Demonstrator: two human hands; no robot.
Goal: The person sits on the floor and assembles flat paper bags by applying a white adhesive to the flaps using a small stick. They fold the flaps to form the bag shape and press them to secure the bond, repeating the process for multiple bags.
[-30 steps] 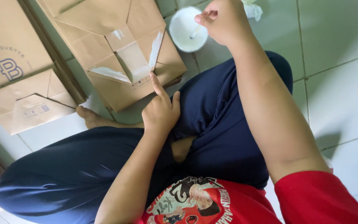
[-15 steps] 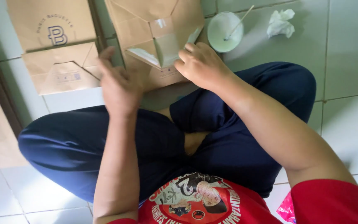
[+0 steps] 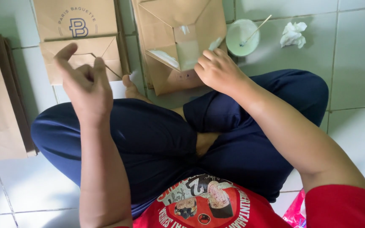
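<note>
While the person sat cross-legged on the tiled floor (image 3: 360, 84), the work in hand was the gluing of a brown paper bag (image 3: 178, 42) that lay flat just past the knees, its bottom flaps folded open in a diamond. White paste already showed along two of those flaps, so the spreading looked partly or wholly done; the flaps themselves were not yet pressed shut, and that seemed to be what was left on this bag. The right hand (image 3: 218, 69) rested on the bag's open bottom, fingers curled and fingertips against the pasted flap (whether it pinched anything I could not tell). The left hand (image 3: 85, 82) hung in the air above the left knee, holding nothing, its fingers loosely curled and the forefinger raised. A small round dish of white glue (image 3: 241, 36) with a thin stick in it stood just beside the bag, and a crumpled tissue (image 3: 293, 33) lay near it. A finished-looking bag (image 3: 79, 42) lay to the left, and a stack of flat bags (image 3: 1, 97) sat at the far left edge, so more bags probably remained.
</note>
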